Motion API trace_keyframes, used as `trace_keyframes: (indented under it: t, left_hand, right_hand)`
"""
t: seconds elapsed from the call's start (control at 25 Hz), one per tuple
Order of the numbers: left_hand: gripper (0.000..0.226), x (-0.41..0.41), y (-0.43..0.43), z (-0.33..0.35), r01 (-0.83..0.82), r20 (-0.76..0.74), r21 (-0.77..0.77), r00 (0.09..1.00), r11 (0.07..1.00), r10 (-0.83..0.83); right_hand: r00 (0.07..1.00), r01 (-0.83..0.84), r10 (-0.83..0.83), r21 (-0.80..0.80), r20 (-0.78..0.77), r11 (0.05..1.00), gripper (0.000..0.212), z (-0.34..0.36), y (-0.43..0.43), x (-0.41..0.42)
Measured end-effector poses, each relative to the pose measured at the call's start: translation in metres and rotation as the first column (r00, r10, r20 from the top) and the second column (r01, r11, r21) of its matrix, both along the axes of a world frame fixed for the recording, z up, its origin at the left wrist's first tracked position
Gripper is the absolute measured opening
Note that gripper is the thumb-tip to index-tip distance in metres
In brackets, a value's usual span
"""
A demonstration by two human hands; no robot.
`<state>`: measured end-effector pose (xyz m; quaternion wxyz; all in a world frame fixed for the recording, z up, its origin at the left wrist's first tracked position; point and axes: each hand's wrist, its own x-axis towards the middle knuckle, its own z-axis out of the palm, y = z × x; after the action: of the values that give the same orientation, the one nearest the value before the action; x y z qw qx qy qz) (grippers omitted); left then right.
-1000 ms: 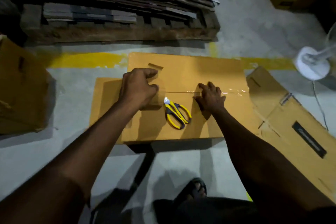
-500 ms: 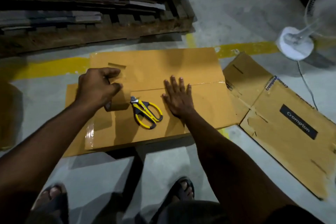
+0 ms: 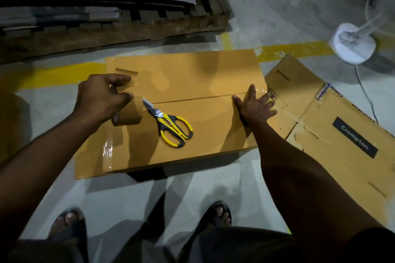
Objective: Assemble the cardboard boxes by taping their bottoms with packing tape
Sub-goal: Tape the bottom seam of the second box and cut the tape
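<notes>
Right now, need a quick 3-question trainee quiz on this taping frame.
1. True or false: the scissors lie on the box between the left hand and the right hand.
2. What does the left hand grip? A) packing tape roll B) a marker C) a knife
3. Which brand name is printed on the flattened carton to the right of the box?
Key: 1 true; 2 A; 3 Crompton.

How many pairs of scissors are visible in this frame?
1: yellow-handled scissors lying on the box, between the left hand holding the tape roll and the right hand. None other shows.
</notes>
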<state>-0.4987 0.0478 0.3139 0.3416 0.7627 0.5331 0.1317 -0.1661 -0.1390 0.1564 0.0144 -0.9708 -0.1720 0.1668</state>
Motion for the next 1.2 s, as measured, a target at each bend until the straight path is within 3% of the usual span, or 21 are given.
trace_keyframes:
  t: [0.36,0.56,0.6,0.68,0.76,0.88,0.96,1.04,1.2]
  left_hand:
    - [0.049,-0.053,0.030,0.020,-0.082,0.061,-0.087,0.994,0.993,0.088]
    - [0.050,-0.098,0.047,0.026,-0.058,0.201,-0.190,0.975,0.980,0.096]
    - [0.051,-0.098,0.044,0.028,-0.040,0.247,-0.226,0.964,0.973,0.098]
    - [0.053,-0.090,0.033,0.032,0.002,0.332,-0.274,0.939,0.962,0.093]
    - [0.055,-0.066,0.014,0.030,0.038,0.411,-0.323,0.906,0.946,0.104]
    - [0.055,-0.007,-0.012,0.018,0.120,0.510,-0.421,0.851,0.899,0.125]
    - [0.051,0.044,-0.021,0.007,0.176,0.579,-0.492,0.797,0.853,0.170]
    - [0.046,0.100,-0.027,-0.002,0.179,0.618,-0.554,0.742,0.813,0.259]
    - [0.033,0.198,-0.014,-0.035,0.035,0.623,-0.594,0.652,0.804,0.432]
  right_hand:
    - [0.989,-0.141,0.138,-0.033,-0.061,0.989,0.093,0.011,0.041,-0.151]
    - [0.960,-0.215,0.211,-0.001,-0.183,0.977,0.091,0.032,0.039,-0.170]
    - [0.947,-0.269,0.273,0.049,-0.169,0.962,0.088,0.040,0.035,-0.177]
    - [0.891,-0.360,0.419,0.294,-0.172,0.885,0.077,0.064,0.035,-0.201]
    - [0.821,-0.316,0.520,0.571,-0.236,0.758,0.064,0.090,0.044,-0.225]
    - [0.787,-0.139,0.547,0.780,-0.287,0.610,0.052,0.121,0.048,-0.230]
    - [0.816,-0.065,0.499,0.811,-0.292,0.581,0.045,0.125,0.042,-0.205]
    - [0.863,-0.123,0.462,0.800,-0.206,0.587,0.042,0.118,0.040,-0.158]
    - [0.877,-0.069,0.422,0.811,-0.228,0.581,0.031,0.093,0.063,-0.069]
